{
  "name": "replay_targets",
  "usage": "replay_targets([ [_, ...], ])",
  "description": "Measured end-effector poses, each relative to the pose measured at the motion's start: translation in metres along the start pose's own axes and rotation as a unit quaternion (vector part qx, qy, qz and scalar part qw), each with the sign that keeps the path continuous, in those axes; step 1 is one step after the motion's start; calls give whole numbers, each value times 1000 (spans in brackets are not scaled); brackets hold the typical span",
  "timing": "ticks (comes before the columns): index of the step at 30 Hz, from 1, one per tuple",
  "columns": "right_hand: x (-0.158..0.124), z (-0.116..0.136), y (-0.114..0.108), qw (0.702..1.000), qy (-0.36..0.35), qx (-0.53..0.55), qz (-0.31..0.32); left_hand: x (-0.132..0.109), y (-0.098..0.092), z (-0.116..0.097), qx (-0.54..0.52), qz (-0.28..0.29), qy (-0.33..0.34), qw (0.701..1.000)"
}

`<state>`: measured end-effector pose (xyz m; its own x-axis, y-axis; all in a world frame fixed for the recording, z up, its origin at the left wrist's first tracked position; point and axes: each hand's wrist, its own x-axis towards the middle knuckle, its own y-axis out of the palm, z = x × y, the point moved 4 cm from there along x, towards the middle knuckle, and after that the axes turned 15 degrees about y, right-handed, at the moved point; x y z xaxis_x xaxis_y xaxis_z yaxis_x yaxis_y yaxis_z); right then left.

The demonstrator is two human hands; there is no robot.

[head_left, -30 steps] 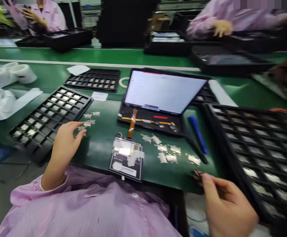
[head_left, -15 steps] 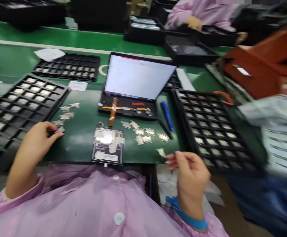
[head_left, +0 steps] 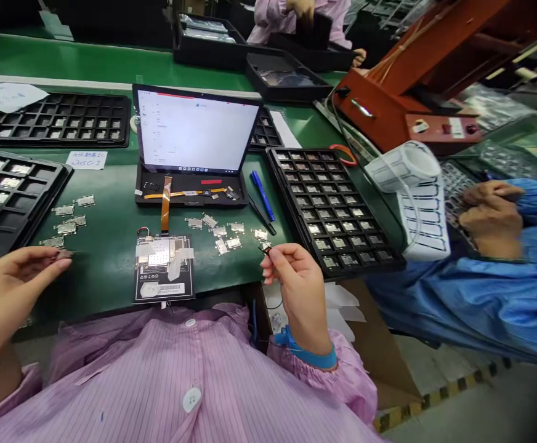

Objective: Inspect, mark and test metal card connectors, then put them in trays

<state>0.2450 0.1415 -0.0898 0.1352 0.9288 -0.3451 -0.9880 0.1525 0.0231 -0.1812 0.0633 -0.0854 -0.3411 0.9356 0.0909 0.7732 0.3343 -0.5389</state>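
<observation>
- Silver modules [head_left: 236, 227]: seven loose on the green bench [head_left: 97, 274], between the circuit board [head_left: 164, 267] and our right tray [head_left: 295, 212]; another small group lies to the left, beside the left tray [head_left: 49, 184].
- Our right hand [head_left: 298, 280]: fingers pinching a thin dark piece [head_left: 265, 249], tip just on the near side of the rightmost loose module. Blue band on that wrist.
- Our left hand [head_left: 19, 280]: thumb and index finger at a small flat piece, near end of the left group. Partly hidden, so we can't tell if it's gripped.
- Board sits flat at the near edge, between our hands; orange ribbon cable [head_left: 165, 206] runs from it to the open laptop [head_left: 199, 132] on the far side.
- Blue pen [head_left: 262, 195] and slim black tool [head_left: 262, 214] lie between laptop and right tray.
- Far right: co-worker's hands [head_left: 494, 209] close together, blue sleeves.
</observation>
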Motion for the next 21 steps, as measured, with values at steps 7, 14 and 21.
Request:
replay_targets([
  [7,-36,9,73,973,77,-24,214,-15,100,-95,-244,242,9,939],
  [14,-45,7,83,966,85,-12,244,-23,121,-98,-354,230,-56,905],
  [21,-50,3,90,965,86,-1,249,-23,124,-99,-378,144,-61,913],
])
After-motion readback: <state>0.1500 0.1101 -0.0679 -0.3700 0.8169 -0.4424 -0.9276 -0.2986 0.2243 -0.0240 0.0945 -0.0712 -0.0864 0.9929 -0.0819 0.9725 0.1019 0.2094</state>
